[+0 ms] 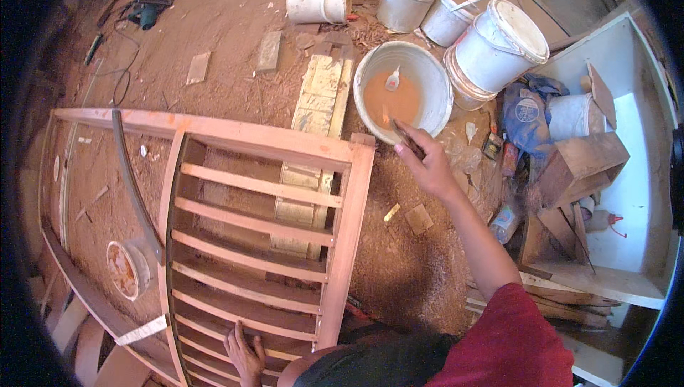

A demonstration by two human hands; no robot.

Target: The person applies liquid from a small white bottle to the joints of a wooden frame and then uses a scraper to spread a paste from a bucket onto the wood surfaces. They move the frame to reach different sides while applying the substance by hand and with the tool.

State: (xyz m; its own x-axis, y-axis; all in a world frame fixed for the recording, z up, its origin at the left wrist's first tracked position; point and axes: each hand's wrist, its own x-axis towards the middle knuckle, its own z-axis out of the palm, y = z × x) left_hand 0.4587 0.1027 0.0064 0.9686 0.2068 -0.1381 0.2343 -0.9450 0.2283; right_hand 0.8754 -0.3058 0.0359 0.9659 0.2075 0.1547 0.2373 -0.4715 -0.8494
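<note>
My right hand (427, 166) is closed round a thin, dark, flat tool (407, 134) that looks like a putty knife. Its tip reaches over the near rim of a round grey basin (446, 102). Orange powder or paste (410, 102) covers the basin's bottom, and a small white bottle (392, 79) lies in it. On the near slats of a reddish wooden frame (356, 194), my left hand (246, 351) rests with its fingers apart, holding nothing. The frame has several curved slats (256, 218) between its rails.
White buckets (499, 38) stand beyond and right of the basin, one lying on its side (317, 0). A white cabinet shell (641, 102) holding wooden pieces stands at right. A small bucket (128, 269) sits inside the frame's left part. A corded power tool (149, 8) lies far left.
</note>
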